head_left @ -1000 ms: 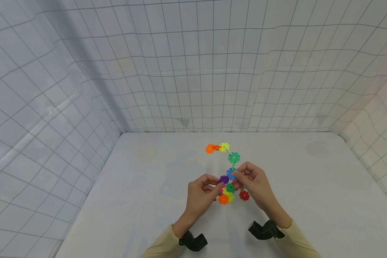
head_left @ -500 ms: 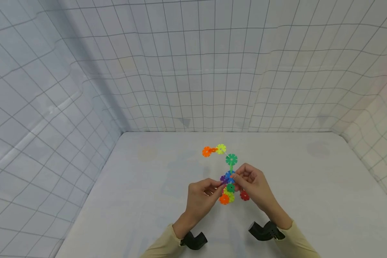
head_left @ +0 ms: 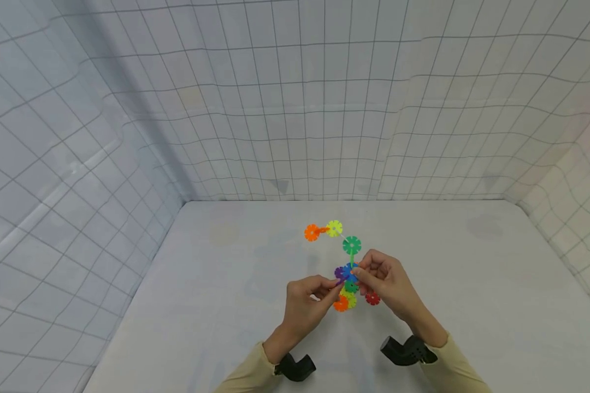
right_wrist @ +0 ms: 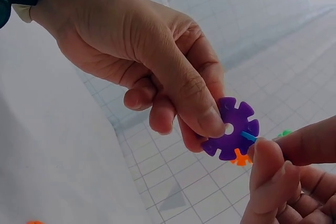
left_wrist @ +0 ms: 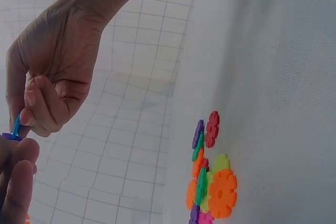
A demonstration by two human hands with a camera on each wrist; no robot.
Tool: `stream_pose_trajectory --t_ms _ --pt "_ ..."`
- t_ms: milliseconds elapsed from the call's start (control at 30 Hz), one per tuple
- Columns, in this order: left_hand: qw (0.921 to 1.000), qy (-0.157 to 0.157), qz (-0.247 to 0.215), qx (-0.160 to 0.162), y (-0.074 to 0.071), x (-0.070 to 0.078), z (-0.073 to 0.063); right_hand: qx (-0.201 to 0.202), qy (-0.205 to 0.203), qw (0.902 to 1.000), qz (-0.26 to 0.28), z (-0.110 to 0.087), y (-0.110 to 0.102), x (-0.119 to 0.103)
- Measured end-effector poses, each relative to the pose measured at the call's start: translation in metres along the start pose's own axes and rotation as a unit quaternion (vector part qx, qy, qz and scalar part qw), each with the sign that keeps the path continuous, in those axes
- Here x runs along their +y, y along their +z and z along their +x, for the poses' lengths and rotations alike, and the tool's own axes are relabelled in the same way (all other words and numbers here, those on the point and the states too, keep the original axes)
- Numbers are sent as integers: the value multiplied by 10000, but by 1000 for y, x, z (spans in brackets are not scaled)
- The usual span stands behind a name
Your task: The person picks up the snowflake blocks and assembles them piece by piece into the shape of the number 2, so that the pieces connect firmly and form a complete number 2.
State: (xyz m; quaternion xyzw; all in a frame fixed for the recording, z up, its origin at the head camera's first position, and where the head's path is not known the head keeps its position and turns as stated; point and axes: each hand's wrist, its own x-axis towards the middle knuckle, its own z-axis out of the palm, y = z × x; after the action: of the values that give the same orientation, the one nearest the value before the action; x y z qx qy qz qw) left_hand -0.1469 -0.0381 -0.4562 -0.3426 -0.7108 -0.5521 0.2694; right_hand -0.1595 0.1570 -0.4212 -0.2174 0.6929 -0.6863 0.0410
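Observation:
My left hand [head_left: 308, 300] pinches a purple notched disc [right_wrist: 231, 142] between thumb and fingers, and in the head view it is turned nearly edge-on. Between its fingertips my right hand [head_left: 387, 279] holds a blue notched disc [head_left: 351, 267]. In the right wrist view the blue disc's thin edge meets a slot of the purple one. From the blue disc a linked chain runs away from me: a light green disc, a green disc [head_left: 352, 245], a yellow disc [head_left: 334, 228] and an orange disc [head_left: 312, 232] at the far end, with another orange one edge-on between the last two.
Loose notched discs lie piled on the white table [head_left: 216, 284] below the hands: orange [left_wrist: 222, 194], yellow, green, purple and pink. A red disc [head_left: 372, 298] lies to the right of the pile. White grid-lined cloth [head_left: 295, 109] stands behind and at both sides.
The left hand has brought the purple disc rightward against the blue one and tilted it toward edge-on. The chain's far end has swung a little left and toward me.

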Motion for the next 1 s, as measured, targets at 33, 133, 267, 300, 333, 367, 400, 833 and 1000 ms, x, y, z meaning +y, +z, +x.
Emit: stream_pose_trajectory --t_ms 33,133,267,300,333,367,400,833,1000 --pt "10000 14 -15 16 1 0 0 -22 -13 10000 -1 0 0 0" --pt "9999 63 -29 72 3 0 -2 -99 -53 9999 18 1 -1 0" --pt "9999 126 -11 94 5 -1 -4 -265 -111 9995 106 1 -3 0" --pt "9999 147 12 85 5 -1 -4 -316 -120 9993 134 1 -4 1" --pt "9998 172 35 60 4 -1 -4 -362 -124 9991 155 2 -5 1" --pt "9998 211 66 27 4 -1 -4 -401 -126 9990 173 2 -5 1" --pt "9996 258 99 -14 4 -1 -4 -435 -116 9988 182 2 -6 1" --pt "9993 -165 -334 0 -4 18 12 -153 59 9998 141 3 1 1" --pt "9992 -343 98 -201 -2 10 8 368 329 9988 -31 4 1 1"
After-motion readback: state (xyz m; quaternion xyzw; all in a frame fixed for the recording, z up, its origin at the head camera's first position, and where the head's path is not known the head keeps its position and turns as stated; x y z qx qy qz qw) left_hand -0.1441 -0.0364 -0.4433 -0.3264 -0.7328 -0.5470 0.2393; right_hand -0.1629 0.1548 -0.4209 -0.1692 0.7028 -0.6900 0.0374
